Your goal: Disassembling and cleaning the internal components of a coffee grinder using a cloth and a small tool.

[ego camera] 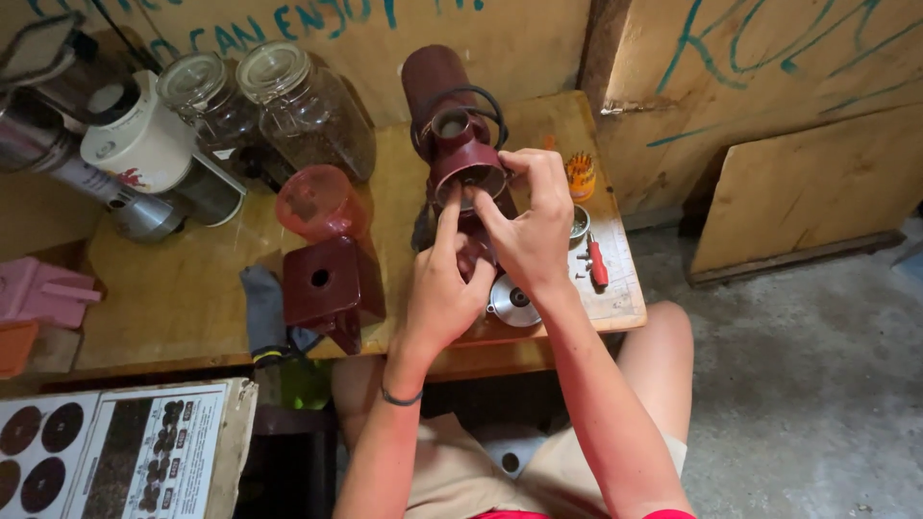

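A dark red grinder body (460,154) stands on the wooden table (183,298), with a round open collar on top and a black ring looped behind it. My left hand (444,284) reaches up with its index finger inside the collar's rim. My right hand (532,219) pinches the collar's right edge with thumb and fingers. A dark red square housing (325,284) with a round hole lies to the left. A round silver metal part (514,302) sits just below my hands.
A translucent pink cup (317,202), two lidded glass jars (288,106), a white canister (139,139) and a steel flask (87,183) stand at the table's back left. A red-handled screwdriver (597,261), a bit holder (580,175) and loose screws lie right. A grey glove (264,312) lies at the front.
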